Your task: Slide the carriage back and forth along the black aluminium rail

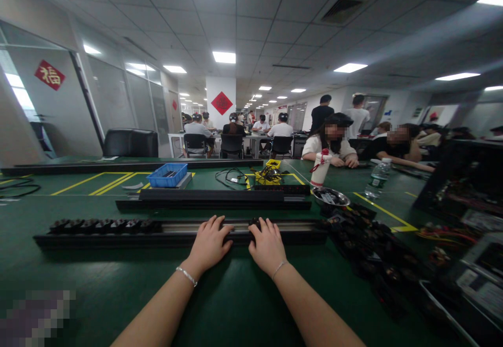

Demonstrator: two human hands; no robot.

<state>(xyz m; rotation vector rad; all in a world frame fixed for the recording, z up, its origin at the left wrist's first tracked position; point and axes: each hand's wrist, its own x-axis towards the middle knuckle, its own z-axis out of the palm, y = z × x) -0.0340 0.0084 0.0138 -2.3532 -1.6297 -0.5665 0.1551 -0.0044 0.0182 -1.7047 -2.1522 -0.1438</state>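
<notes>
The green worktop carried a long black rail lying left to right near its middle. The left hand and right hand rested side by side on the rail's near edge, fingers spread flat, clasping nothing. A pile of black parts lay right.
</notes>
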